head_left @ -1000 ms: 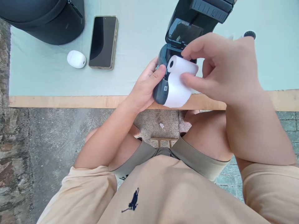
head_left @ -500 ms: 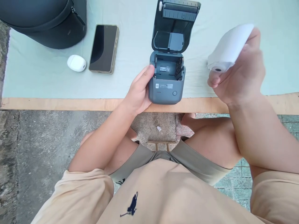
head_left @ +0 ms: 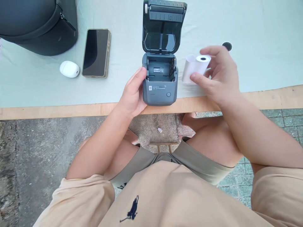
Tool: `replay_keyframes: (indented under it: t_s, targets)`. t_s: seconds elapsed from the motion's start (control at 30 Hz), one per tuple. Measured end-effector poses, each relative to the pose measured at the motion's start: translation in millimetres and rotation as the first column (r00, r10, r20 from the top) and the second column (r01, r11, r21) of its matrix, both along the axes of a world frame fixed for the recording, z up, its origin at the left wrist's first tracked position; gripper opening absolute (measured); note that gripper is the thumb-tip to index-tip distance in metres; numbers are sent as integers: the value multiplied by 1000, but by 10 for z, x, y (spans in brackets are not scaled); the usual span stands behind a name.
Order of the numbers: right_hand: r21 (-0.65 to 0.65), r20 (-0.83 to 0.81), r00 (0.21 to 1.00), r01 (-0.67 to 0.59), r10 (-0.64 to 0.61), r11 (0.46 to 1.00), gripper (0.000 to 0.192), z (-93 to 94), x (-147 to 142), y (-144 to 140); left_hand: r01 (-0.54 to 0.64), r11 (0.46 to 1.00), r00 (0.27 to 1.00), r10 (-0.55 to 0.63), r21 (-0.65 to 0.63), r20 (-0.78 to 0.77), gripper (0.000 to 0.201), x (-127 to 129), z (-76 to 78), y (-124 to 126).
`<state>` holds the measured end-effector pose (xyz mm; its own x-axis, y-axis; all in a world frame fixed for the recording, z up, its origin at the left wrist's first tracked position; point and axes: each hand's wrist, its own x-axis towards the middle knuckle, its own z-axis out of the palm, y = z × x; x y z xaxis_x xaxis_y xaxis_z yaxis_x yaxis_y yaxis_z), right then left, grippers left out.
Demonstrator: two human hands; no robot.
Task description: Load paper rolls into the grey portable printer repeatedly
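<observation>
A dark grey portable label printer (head_left: 160,91) stands near the table's front edge with its lid (head_left: 162,34) flipped up. Its paper bay shows nothing but a small printed sticker inside. My left hand (head_left: 134,91) grips the printer's left side, thumb along the upper edge. Just right of the printer, my right hand (head_left: 220,74) holds a white paper roll (head_left: 201,64) between thumb and fingers. The roll stands roughly upright with its dark core hole facing up, and a loose end of paper curls out to its left.
On the pale-cloth table (head_left: 267,47) a phone (head_left: 96,52) and a white earbud case (head_left: 69,69) lie at the left. A black zippered bag (head_left: 40,28) fills the far left. A round black disc (head_left: 227,46) lies behind my right hand. The wooden edge (head_left: 59,110) runs along the front.
My right hand has moved left toward the printer and turned the paper roll more upright. The black disc has come into sight. My left hand keeps its hold on the printer.
</observation>
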<state>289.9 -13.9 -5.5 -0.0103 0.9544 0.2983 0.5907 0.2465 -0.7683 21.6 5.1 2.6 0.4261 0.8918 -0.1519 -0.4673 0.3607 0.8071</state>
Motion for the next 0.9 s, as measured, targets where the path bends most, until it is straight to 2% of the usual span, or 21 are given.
replay_keyframes:
  t_s: [0.07, 0.17, 0.27, 0.4, 0.47, 0.53, 0.6, 0.67, 0.73, 0.77, 0.8, 0.83, 0.9]
  targets:
    - [20, 45, 998, 39, -39, 999, 51, -49, 22, 52, -2, 1000, 1000, 2, 2, -6, 32, -1, 10, 0]
    - [21, 60, 998, 30, -31, 999, 34, -57, 3, 91, 13, 1000, 1000, -13, 3, 10, 31, -6, 15, 1]
    - [47, 78, 997, 5, -9, 999, 29, -41, -29, 103, 16, 1000, 1000, -16, -5, 7, 31, -13, 12, 2]
    - [24, 128, 991, -38, 35, 999, 37, -44, -39, 112, 11, 1000, 1000, -11, -8, -6, 30, -13, 11, 5]
    - [-23, 120, 991, -56, 59, 998, 46, -24, -41, 94, 15, 1000, 1000, -15, -1, -11, 31, -11, 17, 2]
    - [-15, 135, 989, -53, 55, 998, 57, 37, -43, 46, 19, 1000, 1000, -19, -5, -12, 34, -9, 27, -3]
    - [59, 164, 987, -13, 3, 998, 62, 135, -24, -24, 20, 1000, 1000, -20, -15, -12, 35, -10, 35, -8]
    - [197, 152, 982, 79, -110, 977, 51, 238, 43, -82, 20, 1000, 1000, -20, -17, -9, 36, -12, 37, -10]
    - [350, 114, 966, 179, -231, 920, 35, 301, 173, -95, 19, 1000, 1000, -19, -11, -5, 37, -14, 32, -9]
    - [409, 102, 955, 216, -280, 887, 32, 305, 257, -78, 17, 1000, 1000, -17, -9, -4, 37, -14, 27, -8]
    - [421, 114, 947, 227, -300, 878, 33, 289, 347, -47, 17, 1000, 1000, -17, -7, -4, 37, -13, 22, -6]
    - [401, 138, 941, 232, -309, 886, 40, 255, 435, -6, 23, 1000, 1000, -23, -2, -4, 37, -11, 17, -5]
    - [254, 194, 943, 218, -271, 942, 66, 151, 584, 91, 30, 999, 1000, -30, 15, -4, 38, -5, 11, -3]
